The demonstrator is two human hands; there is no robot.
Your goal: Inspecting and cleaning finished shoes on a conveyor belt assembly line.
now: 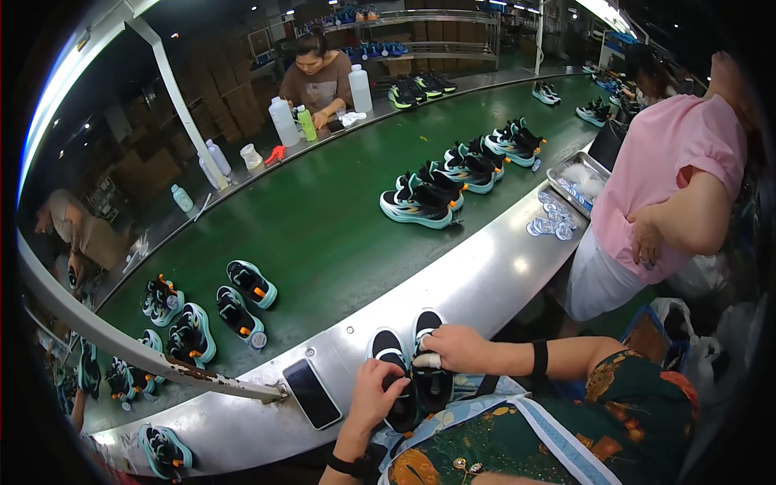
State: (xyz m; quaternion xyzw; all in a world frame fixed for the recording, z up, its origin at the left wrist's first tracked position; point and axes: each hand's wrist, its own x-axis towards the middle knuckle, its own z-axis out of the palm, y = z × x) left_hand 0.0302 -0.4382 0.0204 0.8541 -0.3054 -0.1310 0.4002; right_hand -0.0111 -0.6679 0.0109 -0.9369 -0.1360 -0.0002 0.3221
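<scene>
A pair of black, white and mint sneakers stands side by side at the metal edge in front of me, toes pointing away. My left hand (377, 394) is at the left sneaker (389, 346), thumb and fingers pinched at its lacing and opening. Over the right sneaker (426, 322), my right hand (454, 348) has its fingers curled onto the upper near the laces. White wraps cover some of the right fingers. What lies between the fingertips of either hand is too small to make out. The heels are partly hidden by the left hand and my clothes.
A phone (312, 394) lies left of my hands, near a white metal post (234, 386). Several sneakers stand on the green conveyor belt (323, 242). Round tags (552, 220) and a metal tray (562, 179) are at right, beside a person in pink (659, 162). Another person (317, 77) sits opposite.
</scene>
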